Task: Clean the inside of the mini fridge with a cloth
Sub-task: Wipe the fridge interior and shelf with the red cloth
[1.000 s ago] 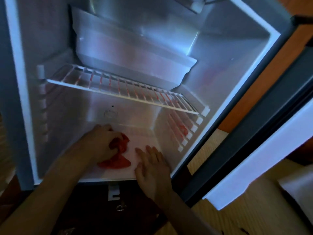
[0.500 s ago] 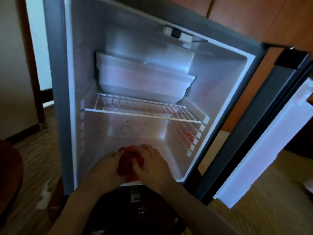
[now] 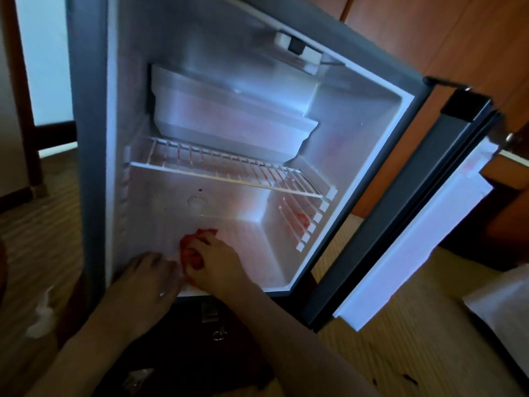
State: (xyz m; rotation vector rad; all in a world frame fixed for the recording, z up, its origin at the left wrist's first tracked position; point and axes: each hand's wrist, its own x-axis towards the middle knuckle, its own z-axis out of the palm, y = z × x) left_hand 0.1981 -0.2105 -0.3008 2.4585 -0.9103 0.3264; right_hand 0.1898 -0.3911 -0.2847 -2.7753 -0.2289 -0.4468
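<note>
My right hand (image 3: 213, 263) fingers curl round red cloth (image 3: 197, 247) on fridge floor (image 3: 252, 253); left hand (image 3: 148, 275) fingers relaxed, resting flat beside it. No legible labels.

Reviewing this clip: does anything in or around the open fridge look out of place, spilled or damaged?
Inside the mini fridge nothing stands out; the wire shelf sits level. Outside, a crumpled white scrap, perhaps tissue, lies on the floor to its left, which looks like stray litter.
</note>
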